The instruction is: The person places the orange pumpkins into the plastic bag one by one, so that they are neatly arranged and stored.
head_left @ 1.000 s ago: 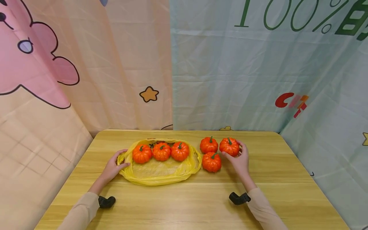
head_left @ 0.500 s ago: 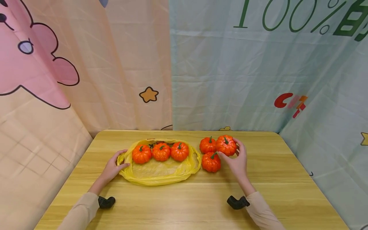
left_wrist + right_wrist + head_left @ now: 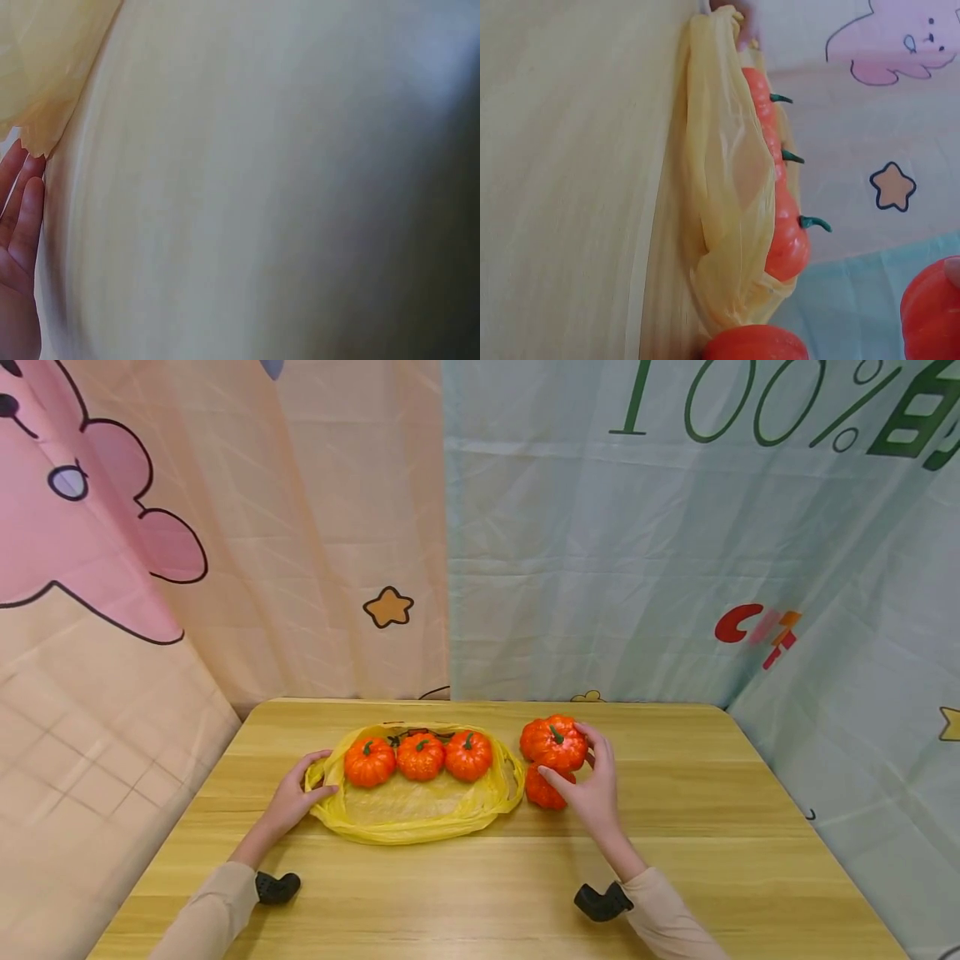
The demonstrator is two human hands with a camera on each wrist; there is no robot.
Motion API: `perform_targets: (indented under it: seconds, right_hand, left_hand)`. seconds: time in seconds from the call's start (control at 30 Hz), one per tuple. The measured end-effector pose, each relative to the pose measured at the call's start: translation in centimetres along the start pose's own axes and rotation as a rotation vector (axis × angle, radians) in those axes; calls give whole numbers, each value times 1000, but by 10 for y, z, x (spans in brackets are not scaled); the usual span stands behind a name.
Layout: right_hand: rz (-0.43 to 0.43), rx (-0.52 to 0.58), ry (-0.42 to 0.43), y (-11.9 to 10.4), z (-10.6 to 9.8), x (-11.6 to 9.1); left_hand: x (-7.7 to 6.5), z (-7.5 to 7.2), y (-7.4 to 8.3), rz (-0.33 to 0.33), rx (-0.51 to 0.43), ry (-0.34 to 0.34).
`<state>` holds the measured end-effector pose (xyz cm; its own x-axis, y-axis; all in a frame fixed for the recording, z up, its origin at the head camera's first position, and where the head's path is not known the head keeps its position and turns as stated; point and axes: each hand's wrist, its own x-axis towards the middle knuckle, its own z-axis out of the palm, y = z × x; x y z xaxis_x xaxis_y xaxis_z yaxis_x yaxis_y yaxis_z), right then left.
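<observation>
The person's right hand (image 3: 596, 793) holds a shiny orange ribbed pumpkin with a green stem (image 3: 567, 747), thumb at its near side and fingers at its far right, the grip about as wide as the fruit. The right wrist view shows this pumpkin raised above the pale wood-grained table (image 3: 450, 902). In the head view it partly covers a matching back pumpkin (image 3: 532, 740) and overlaps a front pumpkin (image 3: 545, 792). The left hand (image 3: 292, 797) touches the left end of a thin yellow plastic bag (image 3: 412, 837), its fingers nearly straight and well apart from the thumb. Three orange pumpkins (image 3: 421, 756) sit inside in a row.
</observation>
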<state>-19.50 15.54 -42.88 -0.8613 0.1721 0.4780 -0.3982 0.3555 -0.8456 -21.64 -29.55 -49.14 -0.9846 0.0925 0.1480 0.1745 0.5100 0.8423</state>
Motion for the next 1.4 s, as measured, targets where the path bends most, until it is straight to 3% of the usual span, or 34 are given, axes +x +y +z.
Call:
perform_targets:
  seconds: [0.67, 1.0, 1.4]
  right_hand:
    - [-7, 119, -172, -17, 79, -24]
    - [-7, 163, -211, -20, 109, -33]
    - [-45, 70, -259, -22, 136, -40]
  left_hand:
    - [1, 0, 0, -26, 19, -2]
    - [2, 1, -2, -19, -4, 2]
    - [3, 1, -2, -9, 7, 3]
